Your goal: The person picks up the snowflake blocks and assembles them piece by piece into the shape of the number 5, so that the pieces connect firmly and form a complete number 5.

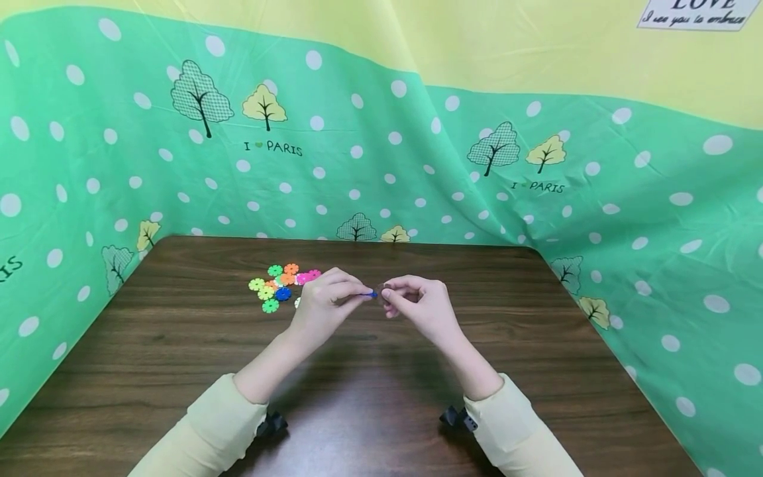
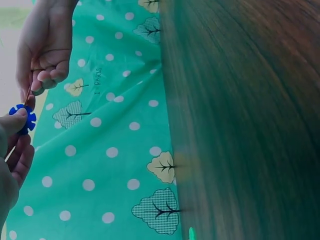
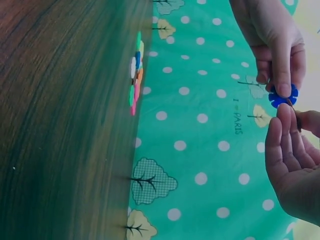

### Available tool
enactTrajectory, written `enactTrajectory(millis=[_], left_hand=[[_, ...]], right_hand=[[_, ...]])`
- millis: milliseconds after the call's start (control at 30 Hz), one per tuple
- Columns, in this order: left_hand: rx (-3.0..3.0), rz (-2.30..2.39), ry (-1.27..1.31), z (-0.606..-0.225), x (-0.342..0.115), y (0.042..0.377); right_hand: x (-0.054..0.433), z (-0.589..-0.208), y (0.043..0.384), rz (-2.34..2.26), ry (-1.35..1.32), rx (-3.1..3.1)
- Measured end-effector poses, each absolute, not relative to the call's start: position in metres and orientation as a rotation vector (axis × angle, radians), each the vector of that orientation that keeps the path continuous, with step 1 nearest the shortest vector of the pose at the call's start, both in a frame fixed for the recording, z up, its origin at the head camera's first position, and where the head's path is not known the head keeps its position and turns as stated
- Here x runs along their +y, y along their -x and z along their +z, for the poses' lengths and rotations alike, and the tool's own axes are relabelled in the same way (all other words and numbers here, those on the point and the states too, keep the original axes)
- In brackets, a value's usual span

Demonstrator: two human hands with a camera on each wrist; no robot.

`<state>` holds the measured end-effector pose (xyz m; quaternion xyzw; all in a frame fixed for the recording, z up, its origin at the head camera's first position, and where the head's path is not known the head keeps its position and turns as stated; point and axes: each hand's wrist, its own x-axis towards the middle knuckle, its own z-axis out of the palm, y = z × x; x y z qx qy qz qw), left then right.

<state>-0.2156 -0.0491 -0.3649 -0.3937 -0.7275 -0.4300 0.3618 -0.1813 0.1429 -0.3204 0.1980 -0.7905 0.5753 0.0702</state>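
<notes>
In the head view my left hand (image 1: 322,301) pinches a blue notched plastic disc (image 1: 373,294) between thumb and fingers. Its toothed rim shows more clearly in the left wrist view, where the same blue disc (image 2: 31,121) sticks out past the thumb. Facing it, my right hand (image 1: 428,306) pinches a thin brown disc (image 1: 382,290), mostly hidden by the fingers. Seen from the right wrist, the brown disc (image 3: 298,121) stands edge-on, right at the rim of the blue one. Both hands are raised over the middle of the table.
Beyond the left hand, several notched discs lie in a loose group on the dark wooden table (image 1: 179,344), among them a blue disc (image 1: 283,293), a green disc (image 1: 270,306) and an orange disc (image 1: 291,268). A green dotted curtain (image 1: 369,172) hangs behind the table.
</notes>
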Motion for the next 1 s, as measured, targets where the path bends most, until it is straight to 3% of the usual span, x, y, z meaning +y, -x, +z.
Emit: enactTrajectory(millis=[1000], left_hand=[[-1.866, -1.105, 1.080, -0.377, -0.044, 0.217]], right_hand=[[0.161, -0.353, 0.199, 1.825, -0.538, -2.428]])
